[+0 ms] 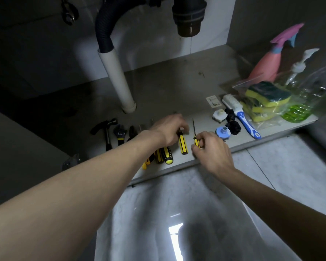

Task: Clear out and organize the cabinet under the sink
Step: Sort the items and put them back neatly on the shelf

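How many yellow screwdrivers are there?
4 show, maybe more hidden: right hand holds one, left hand touches one, two more lie beneath the left wrist.

No legible text, brand, number or sign anywhere in view. Small printed card (213,101) on the cabinet floor, beyond and right of the right hand (211,147): print too small and blurred to read.
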`<state>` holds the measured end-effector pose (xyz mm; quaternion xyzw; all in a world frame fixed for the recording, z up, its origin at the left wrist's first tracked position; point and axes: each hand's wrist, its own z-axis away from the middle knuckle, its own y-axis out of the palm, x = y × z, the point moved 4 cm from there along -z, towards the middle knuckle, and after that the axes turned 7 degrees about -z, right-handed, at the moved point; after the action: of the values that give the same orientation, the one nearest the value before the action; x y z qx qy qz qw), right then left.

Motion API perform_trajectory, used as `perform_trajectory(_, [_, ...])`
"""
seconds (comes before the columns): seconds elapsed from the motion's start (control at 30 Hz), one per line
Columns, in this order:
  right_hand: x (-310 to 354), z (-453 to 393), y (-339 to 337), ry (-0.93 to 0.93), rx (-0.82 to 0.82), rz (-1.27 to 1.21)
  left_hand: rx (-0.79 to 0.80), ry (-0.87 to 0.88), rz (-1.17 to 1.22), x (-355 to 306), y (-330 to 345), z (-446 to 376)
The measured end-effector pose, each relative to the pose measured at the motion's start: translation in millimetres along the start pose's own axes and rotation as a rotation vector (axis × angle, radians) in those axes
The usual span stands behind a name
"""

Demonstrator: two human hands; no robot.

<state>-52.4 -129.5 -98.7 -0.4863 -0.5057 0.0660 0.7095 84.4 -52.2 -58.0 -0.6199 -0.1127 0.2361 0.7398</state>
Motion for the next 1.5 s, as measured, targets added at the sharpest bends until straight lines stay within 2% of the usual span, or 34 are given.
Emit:
perform_trajectory(0.13, [0.4, -7.6, 3.2, 0.040, 0.007, -0.014, 0.095, 0.038, -0.048, 2.5, 10.4, -7.0])
perform_trajectory(0.63, [-6.3, -10.4, 8.2, 0.244, -0.030, -0.175, 0.132, 0.100, -0.043, 17.1, 7.8, 8.8])
perform_trajectory(1.2, [0.6, -10.1, 20.2, 0.218, 0.077, -0.258, 0.051, 0.105, -0.010, 23.8, 5.1, 21.5])
perform_trajectory(1.5, [-2.6, -11.0, 23.5, 0.194, 0.044, -0.260, 0.022, 0.107, -0.050, 19.2, 4.8, 20.9])
